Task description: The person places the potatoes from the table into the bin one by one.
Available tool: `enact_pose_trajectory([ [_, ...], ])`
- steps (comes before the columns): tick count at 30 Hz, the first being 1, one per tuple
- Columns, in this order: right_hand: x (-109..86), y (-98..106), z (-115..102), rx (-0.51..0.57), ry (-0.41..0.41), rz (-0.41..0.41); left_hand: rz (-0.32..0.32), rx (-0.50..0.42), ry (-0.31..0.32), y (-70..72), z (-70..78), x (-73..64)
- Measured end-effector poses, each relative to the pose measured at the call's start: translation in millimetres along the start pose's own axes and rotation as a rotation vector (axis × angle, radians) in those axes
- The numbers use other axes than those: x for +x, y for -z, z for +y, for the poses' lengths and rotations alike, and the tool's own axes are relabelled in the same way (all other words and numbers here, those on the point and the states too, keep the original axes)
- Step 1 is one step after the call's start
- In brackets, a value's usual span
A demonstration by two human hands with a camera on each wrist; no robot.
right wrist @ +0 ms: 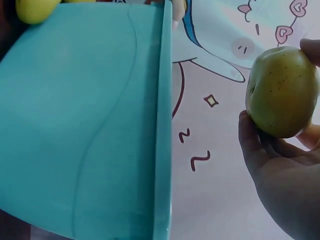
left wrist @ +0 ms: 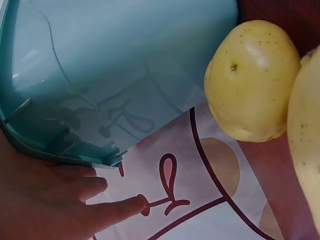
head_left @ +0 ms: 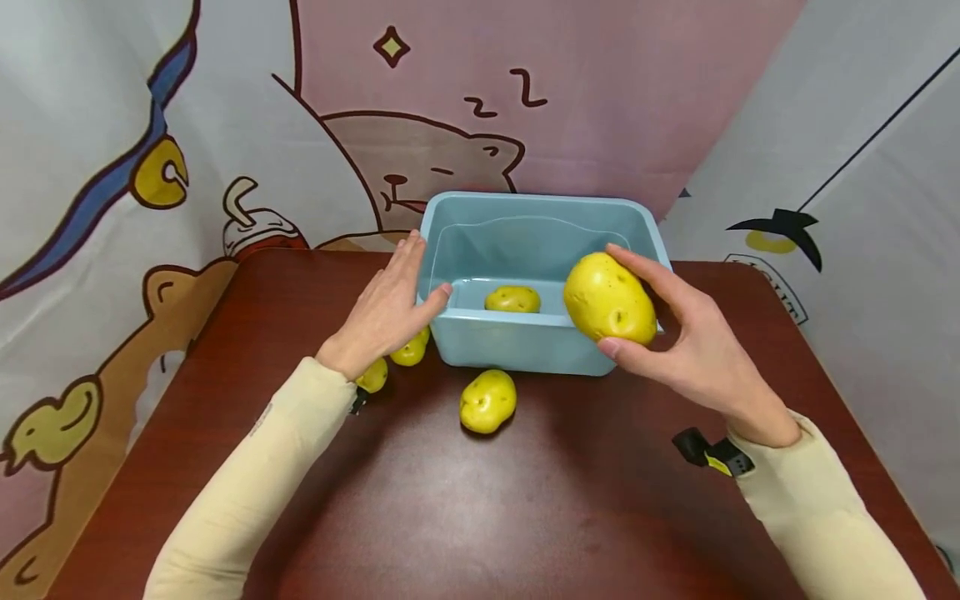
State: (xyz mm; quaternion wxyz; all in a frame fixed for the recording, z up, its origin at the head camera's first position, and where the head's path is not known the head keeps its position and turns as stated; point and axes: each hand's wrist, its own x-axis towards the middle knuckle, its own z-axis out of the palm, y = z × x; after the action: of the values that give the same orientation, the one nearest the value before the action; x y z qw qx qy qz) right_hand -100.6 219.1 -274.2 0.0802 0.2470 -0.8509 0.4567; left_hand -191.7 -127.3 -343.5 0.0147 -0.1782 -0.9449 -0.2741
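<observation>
My right hand (head_left: 693, 350) pinches a large yellow potato (head_left: 609, 298) between thumb and fingers, over the front right rim of a light blue plastic bin (head_left: 525, 346). In the right wrist view the same potato (right wrist: 282, 92) shows beside the bin's wall (right wrist: 90, 120). With fingers extended, my left hand (head_left: 386, 308) rests at the bin's left rim. From the left wrist view, its fingers (left wrist: 112, 212) lie along the rim's outer edge. Inside the bin lies one potato (head_left: 513, 299).
On the brown table (head_left: 450, 517), a potato (head_left: 488, 402) lies in front of the bin. Two more potatoes, one of them (head_left: 409, 350) against the bin's left side, are partly hidden by my left arm. A printed cartoon curtain (head_left: 600, 100) hangs behind the table.
</observation>
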Motion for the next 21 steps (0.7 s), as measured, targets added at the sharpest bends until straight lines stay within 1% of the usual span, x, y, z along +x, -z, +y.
enact_pose_trajectory([
  [4,8.8,5,1,0.003,-0.002,0.015,0.007,-0.011,0.007,0.1,0.4,-0.6],
  [10,18.1,9,9,-0.004,-0.009,0.032,0.012,-0.012,-0.004,-1.5,0.6,-0.5],
  [13,23.1,12,13,0.002,-0.011,0.027,0.013,-0.011,-0.007,-2.1,0.6,-0.3],
  [16,28.8,14,18,-0.011,-0.039,0.010,0.014,-0.007,-0.005,-2.2,0.3,-0.3],
  [21,38.5,18,26,-0.078,-0.103,-0.033,0.017,-0.003,-0.002,-1.7,-0.9,-1.0],
])
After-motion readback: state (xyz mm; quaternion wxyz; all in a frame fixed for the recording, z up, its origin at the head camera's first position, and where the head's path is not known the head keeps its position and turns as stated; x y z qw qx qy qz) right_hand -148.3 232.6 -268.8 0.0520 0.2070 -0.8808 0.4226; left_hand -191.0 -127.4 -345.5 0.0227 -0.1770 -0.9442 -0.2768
